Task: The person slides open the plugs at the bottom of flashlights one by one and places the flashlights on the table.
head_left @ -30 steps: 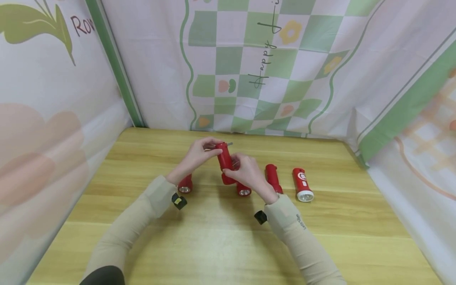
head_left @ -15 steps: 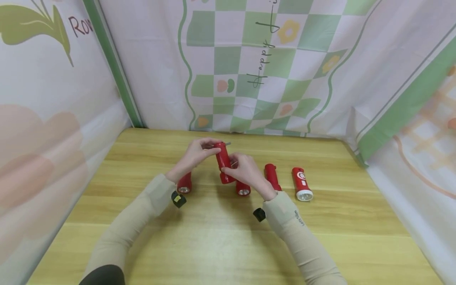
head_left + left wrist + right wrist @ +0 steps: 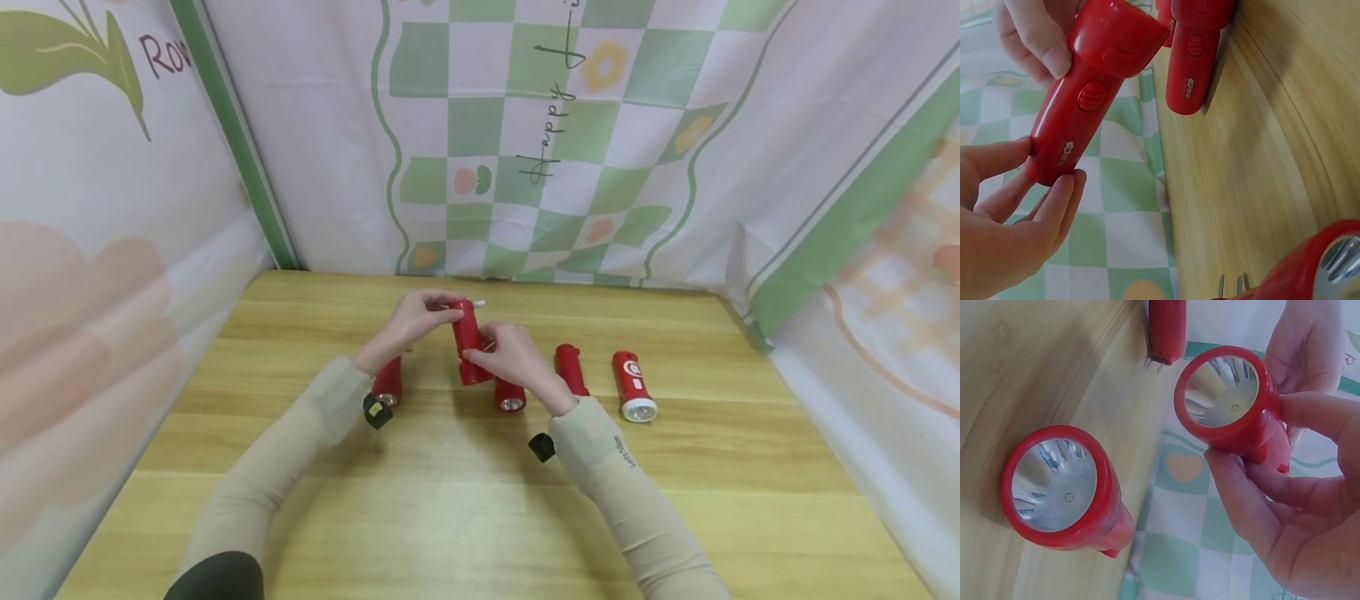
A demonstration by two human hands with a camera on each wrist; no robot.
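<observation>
Both hands hold one red flashlight (image 3: 467, 332) above the table, its lens end down toward the person. The left hand (image 3: 411, 323) pinches its tail end between thumb and fingers; metal prongs (image 3: 480, 303) stick out there. My right hand (image 3: 517, 354) grips it near the wider head. In the left wrist view, the flashlight (image 3: 1079, 106) shows a ribbed red switch (image 3: 1092, 96) and a small white logo. Its reflector (image 3: 1222, 394) faces the right wrist camera. Behind the right hand, another red flashlight (image 3: 511, 396) lies on the table, partly hidden.
A red flashlight (image 3: 387, 382) lies left, partly behind the left wrist. Right of the right hand lies another red one (image 3: 570, 369), then a red flashlight with a white head (image 3: 634, 387). The wooden table (image 3: 450, 500) ends at a patterned cloth (image 3: 480, 200).
The hands and the held flashlight stay almost in place, with a slight shift left as the whole view drifts. The metal prongs look brighter now. Neither hand has let go.
</observation>
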